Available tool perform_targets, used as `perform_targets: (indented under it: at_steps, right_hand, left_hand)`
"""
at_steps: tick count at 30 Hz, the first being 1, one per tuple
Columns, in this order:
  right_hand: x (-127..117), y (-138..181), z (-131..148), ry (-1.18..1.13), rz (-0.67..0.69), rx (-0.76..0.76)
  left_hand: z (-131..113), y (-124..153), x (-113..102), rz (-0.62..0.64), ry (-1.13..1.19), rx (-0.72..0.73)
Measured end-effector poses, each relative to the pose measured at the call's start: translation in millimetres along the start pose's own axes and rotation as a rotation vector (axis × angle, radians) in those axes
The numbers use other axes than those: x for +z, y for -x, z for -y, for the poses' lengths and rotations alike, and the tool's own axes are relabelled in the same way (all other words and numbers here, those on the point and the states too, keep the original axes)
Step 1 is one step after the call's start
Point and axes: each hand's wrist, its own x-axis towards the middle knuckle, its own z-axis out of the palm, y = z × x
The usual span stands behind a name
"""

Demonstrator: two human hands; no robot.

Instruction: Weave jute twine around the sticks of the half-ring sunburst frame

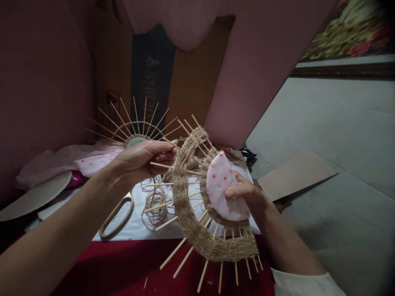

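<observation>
A half-round fan of thin wooden sticks woven with jute twine (182, 197) is held up in front of me. Its half-disc centre is covered with pink dotted cloth (220, 181). My right hand (243, 191) grips this cloth-covered centre, thumb on the front and the other fingers hidden behind. With thumb and fingers pinched together, my left hand (151, 158) holds the end of one stick (169, 142) at the fan's upper left. Twine is woven in a wide outer band and a narrow band round the cloth. The bare stick ends poke out past the outer band.
Behind stands a second stick fan (135, 127) with little weaving. A loose twine coil (156, 205) and gold-handled scissors (117, 218) lie on white paper (138, 228). Pink dotted fabric (95, 160) is at left. A cardboard piece (298, 174) rests on the tiled floor at right.
</observation>
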Motion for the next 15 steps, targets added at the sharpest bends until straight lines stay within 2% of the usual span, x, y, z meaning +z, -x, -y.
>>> perform_targets:
  at_steps: [3, 6, 10, 15]
  right_hand:
    - [5, -2, -2, -0.075, -0.041, 0.026]
    - [11, -7, -7, -0.180, -0.062, 0.059]
    - [11, -15, -15, -0.253, -0.122, 0.032]
    - [3, -23, -27, -0.042, -0.199, -0.107]
  left_hand:
    - [7, -5, 1, -0.037, -0.091, 0.050]
    - [20, -13, 0, -0.135, -0.212, 0.182]
    - [34, -21, -13, -0.206, -0.265, 0.301]
    - [36, -20, -39, -0.162, -0.326, 0.349]
